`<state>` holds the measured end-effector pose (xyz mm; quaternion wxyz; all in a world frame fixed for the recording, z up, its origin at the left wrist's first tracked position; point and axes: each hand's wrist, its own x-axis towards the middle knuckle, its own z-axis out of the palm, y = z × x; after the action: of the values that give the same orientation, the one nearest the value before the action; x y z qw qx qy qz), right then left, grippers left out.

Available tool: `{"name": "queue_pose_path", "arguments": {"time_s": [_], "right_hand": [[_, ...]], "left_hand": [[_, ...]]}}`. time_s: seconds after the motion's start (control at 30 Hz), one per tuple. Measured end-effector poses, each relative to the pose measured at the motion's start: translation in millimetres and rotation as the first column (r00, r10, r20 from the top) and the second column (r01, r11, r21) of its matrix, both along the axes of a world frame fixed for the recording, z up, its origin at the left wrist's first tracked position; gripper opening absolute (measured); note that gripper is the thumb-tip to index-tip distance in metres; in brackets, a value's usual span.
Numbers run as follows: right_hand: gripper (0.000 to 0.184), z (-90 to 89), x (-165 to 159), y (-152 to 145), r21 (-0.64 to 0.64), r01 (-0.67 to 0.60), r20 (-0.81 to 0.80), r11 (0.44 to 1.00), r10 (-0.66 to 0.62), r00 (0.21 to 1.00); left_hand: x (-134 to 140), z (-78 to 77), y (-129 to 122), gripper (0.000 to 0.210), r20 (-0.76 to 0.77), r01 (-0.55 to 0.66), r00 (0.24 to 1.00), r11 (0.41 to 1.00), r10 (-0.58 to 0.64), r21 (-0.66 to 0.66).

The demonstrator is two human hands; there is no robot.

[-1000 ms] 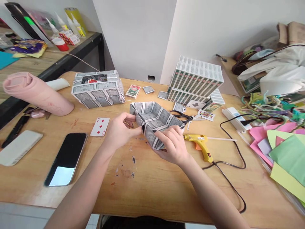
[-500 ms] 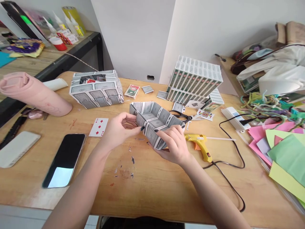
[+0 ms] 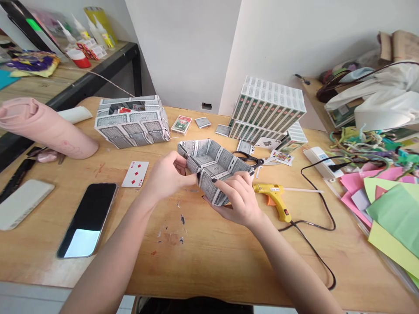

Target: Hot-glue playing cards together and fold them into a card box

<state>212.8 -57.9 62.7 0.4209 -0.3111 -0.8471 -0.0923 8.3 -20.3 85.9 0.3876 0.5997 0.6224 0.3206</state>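
Observation:
An open-topped box made of playing cards (image 3: 213,168), grey patterned backs outward, is held tilted above the table between both hands. My left hand (image 3: 170,176) grips its left end, thumb pressed on the near wall and fingers behind the corner. My right hand (image 3: 240,198) holds the near right part, with the index finger on the wall and the thumb underneath. Just beyond the box lie black-handled scissors (image 3: 250,160). A yellow glue gun (image 3: 276,200) with a glue stick rests right of my right hand. A three of diamonds card (image 3: 135,174) lies left of my left hand.
A larger card box (image 3: 132,122) stands at the back left, and stacked card packs (image 3: 266,109) at the back right. A phone (image 3: 87,220), a pink roll (image 3: 49,126), a power strip (image 3: 322,161) with a black cable and coloured paper (image 3: 396,209) surround the work area.
My left thumb has shifted slightly right along the near wall of the box, and the left hand has turned a little. The box and right hand stay almost in place.

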Motion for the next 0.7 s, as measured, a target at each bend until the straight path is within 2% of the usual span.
{"name": "queue_pose_path", "arguments": {"time_s": [0.3, 0.53, 0.7], "right_hand": [[0.035, 0.0, 1, -1, -0.002, 0.004, 0.010, 1.000, -0.004, 1.000], [0.033, -1.1, 0, -1, 0.009, 0.003, 0.008, 1.000, -0.003, 1.000], [0.031, 0.4, -2, -1, 0.016, 0.000, 0.016, 1.000, 0.000, 1.000]], "left_hand": [[-1, -2.1, 4, 0.026, 0.074, 0.041, 0.996, 0.999, -0.039, -0.022], [4, 5.3, 4, 0.024, 0.016, -0.038, 0.999, 0.997, 0.039, -0.067], [9, 2.0, 6, 0.024, 0.039, -0.094, 0.995, 0.994, 0.096, -0.050]]}}
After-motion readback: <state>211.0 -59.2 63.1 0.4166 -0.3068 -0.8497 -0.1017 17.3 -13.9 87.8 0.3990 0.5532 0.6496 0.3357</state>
